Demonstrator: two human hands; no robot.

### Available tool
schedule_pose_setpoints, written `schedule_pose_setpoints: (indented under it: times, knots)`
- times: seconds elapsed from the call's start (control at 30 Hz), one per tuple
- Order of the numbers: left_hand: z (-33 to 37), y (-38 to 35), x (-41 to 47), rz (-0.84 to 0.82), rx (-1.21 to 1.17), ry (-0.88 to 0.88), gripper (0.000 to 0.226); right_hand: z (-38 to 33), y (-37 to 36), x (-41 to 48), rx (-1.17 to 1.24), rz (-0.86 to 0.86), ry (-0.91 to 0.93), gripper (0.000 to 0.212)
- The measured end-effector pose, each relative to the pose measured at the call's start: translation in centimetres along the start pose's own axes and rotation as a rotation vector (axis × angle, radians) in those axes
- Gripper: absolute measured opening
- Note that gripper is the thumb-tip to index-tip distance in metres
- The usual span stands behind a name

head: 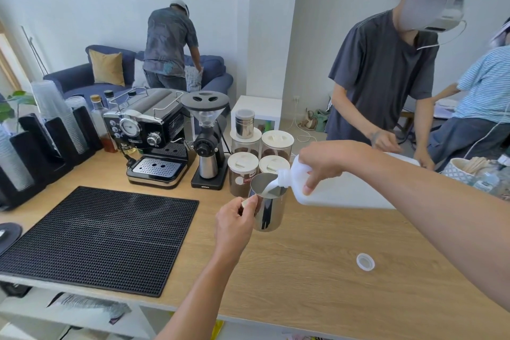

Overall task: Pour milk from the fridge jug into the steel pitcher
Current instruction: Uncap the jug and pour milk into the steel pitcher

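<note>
The steel pitcher [269, 211] is held a little above the wooden counter [303, 270], tilted slightly. My left hand [234, 225] grips its handle from the left. The white milk jug [342, 190] lies tipped on its side, its neck over the pitcher's rim. A white stream of milk runs from the neck into the pitcher. My right hand [325, 161] clasps the jug from above near its shoulder. The jug's white cap [365, 262] lies loose on the counter to the right.
A black ridged mat [96, 237] covers the counter's left part. Behind stand an espresso machine [150, 141], a grinder [207, 143] and several lidded jars [242, 174]. Cup stacks [58, 119] stand at far left. A person [386, 80] works across the counter.
</note>
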State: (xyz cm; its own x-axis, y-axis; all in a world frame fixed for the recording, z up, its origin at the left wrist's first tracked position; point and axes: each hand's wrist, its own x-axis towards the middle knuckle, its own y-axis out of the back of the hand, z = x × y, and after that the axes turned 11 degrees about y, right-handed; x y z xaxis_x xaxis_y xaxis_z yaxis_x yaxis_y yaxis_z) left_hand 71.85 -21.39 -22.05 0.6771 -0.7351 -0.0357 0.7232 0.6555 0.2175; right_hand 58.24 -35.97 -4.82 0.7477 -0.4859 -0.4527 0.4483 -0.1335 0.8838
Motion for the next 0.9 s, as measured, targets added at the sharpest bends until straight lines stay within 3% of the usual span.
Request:
schedule_pose_setpoints:
  times: [0.9]
  knots:
    - [0.11,0.39,-0.29,0.002,-0.001,-0.023,0.048,-0.34,0.13,-0.25,-0.014,0.01,-0.01,0.044]
